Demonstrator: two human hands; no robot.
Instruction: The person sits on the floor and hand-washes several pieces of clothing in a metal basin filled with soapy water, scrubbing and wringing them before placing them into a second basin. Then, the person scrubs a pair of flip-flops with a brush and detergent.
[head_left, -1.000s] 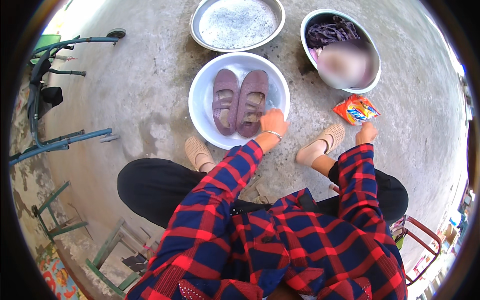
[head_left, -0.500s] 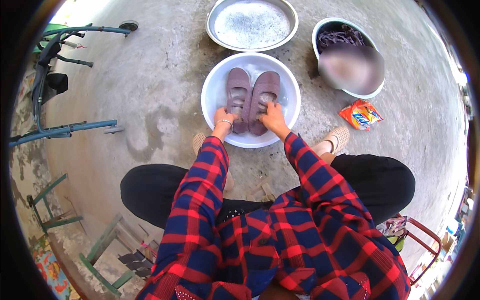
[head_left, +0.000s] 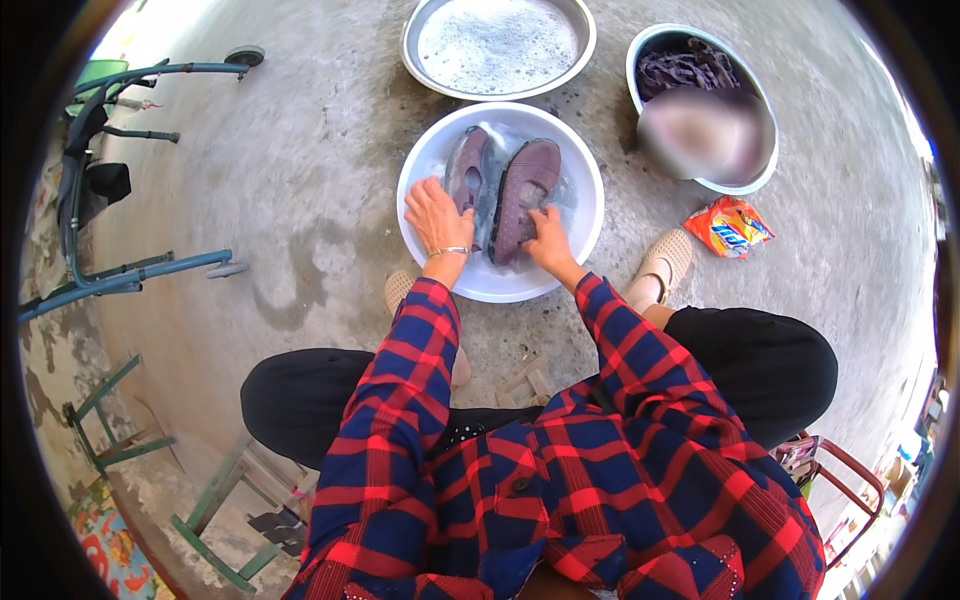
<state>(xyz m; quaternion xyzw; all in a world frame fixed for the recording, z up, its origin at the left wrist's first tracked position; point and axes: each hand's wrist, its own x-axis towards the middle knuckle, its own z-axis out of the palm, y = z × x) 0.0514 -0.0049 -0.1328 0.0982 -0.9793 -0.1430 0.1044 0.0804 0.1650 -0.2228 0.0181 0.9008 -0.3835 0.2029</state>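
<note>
Two purple-brown strapped shoes lie toes away from me in a white basin [head_left: 595, 215] with some water. My left hand [head_left: 437, 216] is over the heel end of the left shoe [head_left: 468, 170], back of the hand up, thumb against the shoe's inner side. That shoe leans on its side, and the hand hides its rear. With fingers closed on its right edge near the strap, my right hand [head_left: 547, 240] holds the right shoe [head_left: 517, 205], which is tilted slightly.
Beyond the basin stands a metal basin [head_left: 408, 50] of foamy water. A third basin [head_left: 772, 165] at the right holds dark wet cloth [head_left: 685, 70] and something blurred out. An orange packet [head_left: 728, 228] lies near my right foot. A blue metal frame [head_left: 150, 268] stands at the left.
The shoes have parted; they were side by side and flat. My left hand has shifted up and left, tipping the left shoe. My right hand remains at the right shoe.
</note>
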